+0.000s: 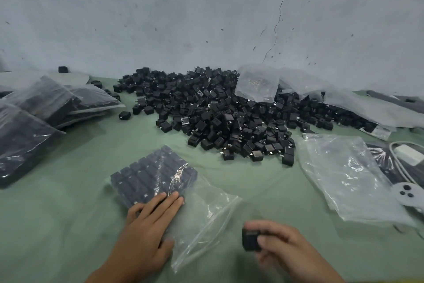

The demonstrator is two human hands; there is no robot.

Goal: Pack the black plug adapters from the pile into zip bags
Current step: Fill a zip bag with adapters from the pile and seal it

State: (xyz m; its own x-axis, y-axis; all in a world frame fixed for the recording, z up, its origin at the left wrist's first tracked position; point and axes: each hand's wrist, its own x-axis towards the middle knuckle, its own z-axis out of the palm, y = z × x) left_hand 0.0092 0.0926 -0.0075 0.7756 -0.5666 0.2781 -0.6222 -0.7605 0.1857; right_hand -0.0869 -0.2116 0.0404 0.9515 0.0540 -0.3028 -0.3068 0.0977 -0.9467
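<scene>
Adapters (229, 117) lie heaped at the back of the green table (68, 225), against the wall (206, 19). Nearer, the left hand (146, 225) presses straight fingers (171, 202) flat on a bag (206, 214) part-filled with rows of them. Just right of its mouth, the right hand (289, 250), blurred, pinches one adapter (250, 240) in curled fingers. Full bags (34, 122) sit far left, empty bags (344, 175) right of the heap
</scene>
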